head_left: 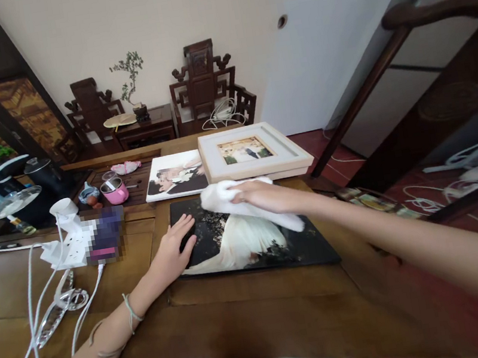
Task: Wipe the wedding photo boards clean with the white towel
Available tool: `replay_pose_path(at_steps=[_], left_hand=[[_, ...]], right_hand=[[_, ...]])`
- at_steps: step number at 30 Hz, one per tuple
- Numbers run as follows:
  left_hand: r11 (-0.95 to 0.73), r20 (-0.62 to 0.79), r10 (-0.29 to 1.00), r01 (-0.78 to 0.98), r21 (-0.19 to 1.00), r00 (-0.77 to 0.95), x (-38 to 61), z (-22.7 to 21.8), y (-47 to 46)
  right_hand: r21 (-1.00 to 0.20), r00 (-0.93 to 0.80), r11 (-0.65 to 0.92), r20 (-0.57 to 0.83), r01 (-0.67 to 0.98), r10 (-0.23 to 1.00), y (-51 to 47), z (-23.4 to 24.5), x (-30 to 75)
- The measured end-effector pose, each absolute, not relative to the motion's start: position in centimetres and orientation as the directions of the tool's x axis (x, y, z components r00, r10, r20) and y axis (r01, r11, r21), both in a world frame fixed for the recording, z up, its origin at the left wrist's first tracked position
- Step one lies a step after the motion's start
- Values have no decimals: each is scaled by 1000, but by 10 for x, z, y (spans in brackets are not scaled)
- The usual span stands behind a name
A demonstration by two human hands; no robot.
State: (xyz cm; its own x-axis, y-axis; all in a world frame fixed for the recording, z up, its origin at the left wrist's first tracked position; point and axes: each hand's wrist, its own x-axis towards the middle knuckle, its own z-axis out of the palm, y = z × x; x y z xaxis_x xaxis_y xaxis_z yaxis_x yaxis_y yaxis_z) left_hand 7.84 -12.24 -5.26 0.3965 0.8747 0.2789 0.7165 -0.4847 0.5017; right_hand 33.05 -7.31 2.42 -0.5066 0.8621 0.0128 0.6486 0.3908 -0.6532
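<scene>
A dark photo panel [216, 261] with a pale gown pictured on it lies flat on the wooden table [260, 315]. My left hand [177, 246] rests on the panel's left edge, its fingers stretched out and holding nothing. Across the panel's upper part, my right hand [252, 192] grips a white cloth [219, 196]. The cloth spreads along the far edge and hangs down to the right over the picture. Part of the image is hidden beneath it, and some of my right fingers are buried in its folds.
Behind the panel lie a white-framed photo [259, 166] and a smaller photo print [175, 177]. To the left are a power strip [72, 247] with white cables, a silver ornament [60, 307], a pink cup [114, 191] and a dark kettle [43, 176]. A dark wooden chair [365, 56] stands right.
</scene>
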Motion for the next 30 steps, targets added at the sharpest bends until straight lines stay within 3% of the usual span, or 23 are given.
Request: replay_pose_path(at_steps=[6,10,14,19,25,30], left_hand=[[-474,295,881,696,539,371,79,-54,-123],[-460,211,885,712,530,415,80,-53,-125],[-448,204,891,720,530,405,81,-53,-124],[-447,218,892,706,549,396,81,-54,-122],[-447,197,891,714,539,410,80,-52,-122],[-462,193,883,723,513,428,80,-53,-123]], right_hand=[[-647,-390,291,-11,705,921,-80,13,399],[-579,-368,289,-20,762,930,-106,-5,406],[-428,-429,365,-61,827,901,-165,-20,402],[-378,-639,601,31,704,769,-213,-20,404],[-360,-653,615,22,701,757,-160,-12,408],[-394,-659,643,116,656,743,-91,-18,414]])
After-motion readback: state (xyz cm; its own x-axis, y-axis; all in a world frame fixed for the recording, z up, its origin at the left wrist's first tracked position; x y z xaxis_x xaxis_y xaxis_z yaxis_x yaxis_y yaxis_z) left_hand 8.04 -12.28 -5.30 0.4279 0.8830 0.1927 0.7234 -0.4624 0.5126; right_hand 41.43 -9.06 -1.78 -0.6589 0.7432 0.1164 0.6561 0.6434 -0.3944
